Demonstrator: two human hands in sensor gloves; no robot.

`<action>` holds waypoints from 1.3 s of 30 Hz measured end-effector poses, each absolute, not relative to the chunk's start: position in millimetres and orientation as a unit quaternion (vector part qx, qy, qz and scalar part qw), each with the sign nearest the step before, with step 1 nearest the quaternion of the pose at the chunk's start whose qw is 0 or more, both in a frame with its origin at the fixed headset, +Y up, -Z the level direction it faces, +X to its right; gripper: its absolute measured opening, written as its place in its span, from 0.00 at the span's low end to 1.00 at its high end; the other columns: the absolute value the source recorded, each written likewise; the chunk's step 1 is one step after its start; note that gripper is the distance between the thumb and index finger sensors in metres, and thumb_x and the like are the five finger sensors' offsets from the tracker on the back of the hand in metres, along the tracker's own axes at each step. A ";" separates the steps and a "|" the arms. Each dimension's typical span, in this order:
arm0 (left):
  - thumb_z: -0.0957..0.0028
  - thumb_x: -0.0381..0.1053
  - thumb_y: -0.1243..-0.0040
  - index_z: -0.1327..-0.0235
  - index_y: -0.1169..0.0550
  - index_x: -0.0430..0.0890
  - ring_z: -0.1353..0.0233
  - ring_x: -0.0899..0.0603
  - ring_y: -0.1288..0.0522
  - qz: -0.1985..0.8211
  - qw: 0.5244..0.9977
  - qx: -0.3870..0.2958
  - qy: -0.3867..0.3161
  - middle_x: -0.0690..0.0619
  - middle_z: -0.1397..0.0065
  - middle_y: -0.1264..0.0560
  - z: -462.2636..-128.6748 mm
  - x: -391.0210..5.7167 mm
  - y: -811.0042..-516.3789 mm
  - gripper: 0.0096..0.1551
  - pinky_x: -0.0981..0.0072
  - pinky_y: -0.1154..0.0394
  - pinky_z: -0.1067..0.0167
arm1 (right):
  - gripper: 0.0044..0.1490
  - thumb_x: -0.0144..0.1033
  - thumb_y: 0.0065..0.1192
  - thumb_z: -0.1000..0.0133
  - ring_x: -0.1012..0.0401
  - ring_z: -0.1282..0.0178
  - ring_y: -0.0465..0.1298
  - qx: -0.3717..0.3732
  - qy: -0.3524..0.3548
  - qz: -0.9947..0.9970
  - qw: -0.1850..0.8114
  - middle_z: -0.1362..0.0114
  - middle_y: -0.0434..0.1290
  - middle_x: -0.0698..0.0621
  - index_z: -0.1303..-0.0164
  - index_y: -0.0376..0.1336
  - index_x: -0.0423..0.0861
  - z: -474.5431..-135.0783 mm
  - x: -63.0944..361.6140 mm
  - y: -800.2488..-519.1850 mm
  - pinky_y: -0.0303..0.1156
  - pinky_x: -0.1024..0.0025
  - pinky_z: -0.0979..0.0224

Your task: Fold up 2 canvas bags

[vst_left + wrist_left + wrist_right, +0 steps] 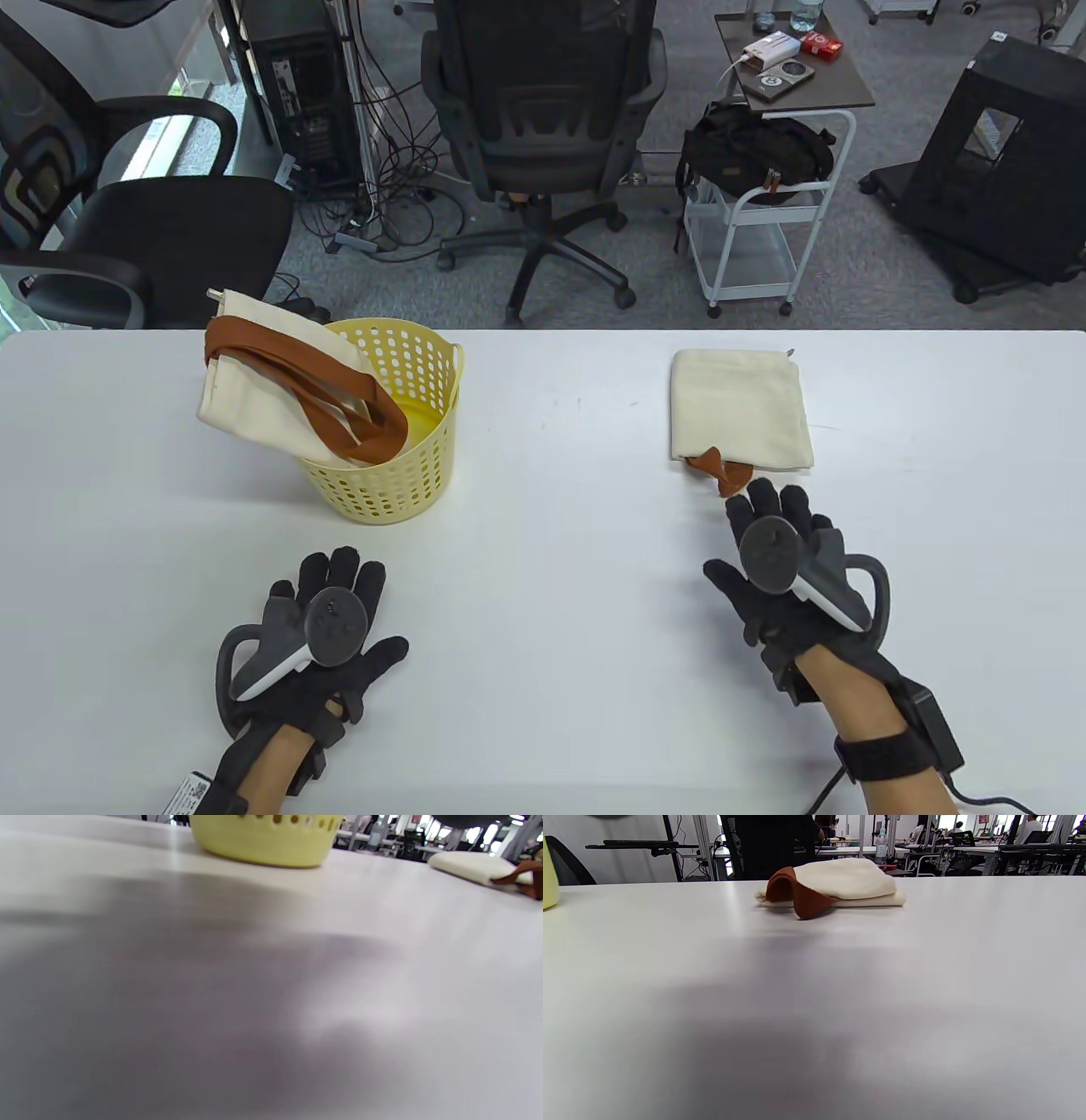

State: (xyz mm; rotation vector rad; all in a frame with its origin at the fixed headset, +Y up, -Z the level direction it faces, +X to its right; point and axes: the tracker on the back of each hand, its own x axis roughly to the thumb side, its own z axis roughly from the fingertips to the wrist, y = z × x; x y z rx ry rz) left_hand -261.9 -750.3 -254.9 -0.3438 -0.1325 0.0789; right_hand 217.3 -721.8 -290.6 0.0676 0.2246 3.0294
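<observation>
Table view shows a wide white table (pixel 560 543) with black office chairs (pixel 543 127) and a white trolley (pixel 764 229) on the grey carpet behind it. Both gloved hands lie flat with loose fingers and grasp nothing: the left hand (pixel 327 624) near the yellow perforated plastic basket (pixel 403 475), the right hand (pixel 785 564) just beside the brown strap (pixel 719 471) of the folded cream canvas bag (pixel 738 407) at far right. Second cream bag with brown handles (pixel 280 378) hangs out of the basket on its left side, its lower part hidden inside, and both wrist views show no fingers.

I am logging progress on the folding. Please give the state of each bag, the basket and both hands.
Right bag: folded, flat on table, brown strap sticking out.
Left bag: not folded flat, leaning out of the basket.
Basket: upright, holding the left bag.
Left hand: empty, fingers spread.
Right hand: empty, just short of the strap.
</observation>
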 end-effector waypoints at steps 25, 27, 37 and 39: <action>0.55 0.66 0.39 0.27 0.60 0.57 0.13 0.38 0.58 0.246 0.966 0.039 0.069 0.54 0.17 0.63 -255.6 -305.1 -705.9 0.57 0.32 0.60 0.22 | 0.49 0.62 0.49 0.51 0.49 0.15 0.31 0.081 0.071 0.993 0.037 0.14 0.32 0.54 0.21 0.40 0.57 -262.4 201.1 -758.0 0.34 0.41 0.18; 0.55 0.66 0.39 0.27 0.61 0.56 0.13 0.38 0.56 0.248 0.961 0.067 0.100 0.54 0.17 0.62 -261.2 -316.5 -693.6 0.57 0.33 0.58 0.21 | 0.50 0.63 0.49 0.51 0.49 0.15 0.31 0.084 0.074 0.993 0.030 0.14 0.32 0.54 0.21 0.40 0.57 -262.0 200.0 -759.4 0.34 0.41 0.18; 0.58 0.68 0.37 0.26 0.60 0.51 0.14 0.37 0.49 0.411 0.899 0.051 0.144 0.50 0.17 0.58 -315.7 -362.1 -658.2 0.62 0.35 0.52 0.21 | 0.49 0.62 0.49 0.51 0.49 0.16 0.31 0.092 0.074 0.992 0.037 0.14 0.32 0.54 0.21 0.40 0.57 -262.2 199.5 -761.1 0.33 0.43 0.18; 0.60 0.70 0.36 0.26 0.60 0.51 0.14 0.37 0.48 0.450 0.881 0.039 0.142 0.49 0.17 0.58 -327.4 -365.7 -657.6 0.64 0.35 0.52 0.21 | 0.49 0.63 0.49 0.51 0.49 0.16 0.31 0.093 0.073 0.992 0.036 0.14 0.32 0.54 0.21 0.41 0.57 -261.5 200.1 -761.2 0.33 0.43 0.18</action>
